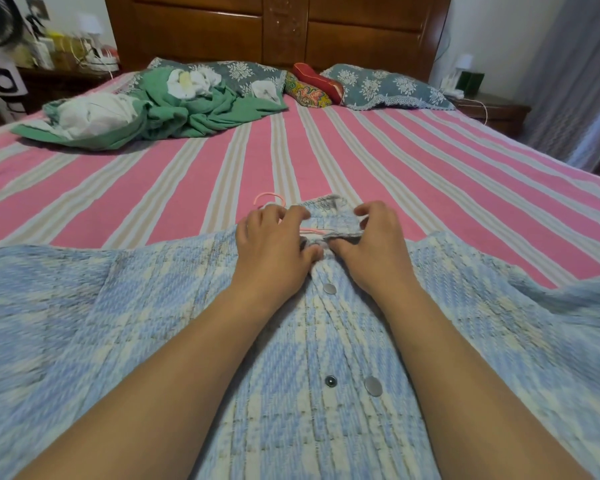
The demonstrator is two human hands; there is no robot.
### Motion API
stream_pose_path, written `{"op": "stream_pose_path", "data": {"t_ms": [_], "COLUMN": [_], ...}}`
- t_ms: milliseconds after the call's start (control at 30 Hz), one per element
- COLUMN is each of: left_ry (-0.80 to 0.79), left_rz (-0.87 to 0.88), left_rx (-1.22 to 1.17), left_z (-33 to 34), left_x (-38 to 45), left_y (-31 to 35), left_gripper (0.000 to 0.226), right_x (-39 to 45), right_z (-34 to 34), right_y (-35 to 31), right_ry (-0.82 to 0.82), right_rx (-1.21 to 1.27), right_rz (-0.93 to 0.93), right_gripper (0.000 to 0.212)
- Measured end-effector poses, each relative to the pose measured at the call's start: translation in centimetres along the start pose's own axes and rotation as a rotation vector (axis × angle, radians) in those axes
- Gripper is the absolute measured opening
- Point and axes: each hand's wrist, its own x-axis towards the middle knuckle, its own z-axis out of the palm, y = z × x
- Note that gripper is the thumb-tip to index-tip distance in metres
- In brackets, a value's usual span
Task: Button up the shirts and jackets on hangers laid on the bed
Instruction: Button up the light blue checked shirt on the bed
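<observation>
Blue-and-cream woven jacket (pixel 187 323) spread on the striped bed (pixel 430 161), pink hanger (pixel 271 197) at collar; left hand (pixel 274 244) and right hand (pixel 371 244) both pinching its neckline edges together.

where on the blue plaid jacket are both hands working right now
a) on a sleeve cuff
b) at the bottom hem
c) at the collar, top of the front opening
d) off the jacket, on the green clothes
c: the left hand and right hand pinch the front edges of the blue plaid jacket together just below its collar, by the pink hanger.
</observation>
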Motion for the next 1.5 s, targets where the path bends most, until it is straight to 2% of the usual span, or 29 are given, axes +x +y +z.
{"op": "stream_pose_path", "data": {"t_ms": [100,167,233,333,400,467,500,533,567,600,700,733,767,833,933,1000,1133,1300,1500], "left_ry": [0.09,0.096,0.015,-0.269,-0.248,-0.135,-0.132,-0.187,-0.236,-0.262,-0.22,-0.195,-0.176,-0.176,-0.187,-0.138,0.031,-0.063,-0.049], "left_rz": [0.032,-0.001,-0.074,-0.238,-0.257,-0.296,-0.337,-0.385,-0.43,-0.464,-0.474,-0.45,-0.421,-0.409,-0.442,-0.474,-0.479,-0.525,-0.635], "left_rx": [0.028,0.078,0.106,-0.014,-0.197,-0.204,-0.193,-0.193,-0.189,-0.158,0.074,0.148,0.199,0.217,0.151,0.004,-0.489,-0.593,-0.734], "left_z": [1.1,1.4,1.1,-1.9,-4.4,-6.1,-6.1,-5.7,-5.0,-4.1,-2.2,-2.0,-1.8,-1.6,-2.1,-2.7,-3.4,-3.7,-4.2], "left_x": [-0.5,-0.9,-0.8,0.3,-0.2,-3.0,-4.7,-6.4,-7.7,-8.5,-9.0,-9.1,-9.2,-9.0,-8.2,-8.1,-9.4,-9.4,-9.4], "left_y": [-0.2,-0.2,0.2,1.8,2.9,3.3,3.3,3.4,3.6,3.8,5.2,5.8,6.1,6.1,6.0,5.9,6.1,6.0,6.4], "left_gripper": [0.025,0.022,0.026,0.035,0.039,0.024,0.015,0.006,0.004,0.013,0.058,0.066,0.068,0.057,0.03,0.021,0.033,0.029,0.021], "right_x": [-0.2,-0.7,-1.5,-2.4,-4.3,-7.2,-8.5,-9.6,-10.1,-10.0,-9.1,-8.9,-8.9,-9.0,-9.2,-9.3,-9.8,-10.7,-11.4], "right_z": [0.8,1.1,0.7,-1.8,-3.1,-3.5,-3.4,-3.3,-3.3,-3.4,-4.4,-4.8,-5.0,-4.8,-4.3,-4.5,-4.8,-3.6,-3.7], "right_y": [0.8,0.8,-0.1,-2.2,-3.0,-2.8,-2.3,-1.9,-1.7,-1.4,-0.4,-0.2,-0.1,-0.1,-0.8,-1.3,-2.3,-2.4,-3.0], "right_ry": [0.151,0.118,-0.004,-0.243,-0.39,-0.466,-0.444,-0.381,-0.302,-0.241,-0.202,-0.214,-0.227,-0.254,-0.239,-0.202,-0.207,-0.147,-0.012], "right_rx": [-0.071,-0.052,-0.121,-0.033,-0.013,-0.103,-0.121,-0.092,-0.041,0.021,0.318,0.439,0.533,0.588,0.552,0.562,0.616,0.485,0.37], "right_rz": [0.123,0.217,0.215,0.16,0.091,0.032,0.016,0.012,0.027,0.065,0.222,0.267,0.307,0.331,0.298,0.292,0.286,0.23,0.192], "right_gripper": [0.051,0.03,0.013,0.023,0.034,0.045,0.042,0.031,0.016,0.004,0.014,0.017,0.018,0.022,0.019,0.017,0.016,0.017,0.018]}}
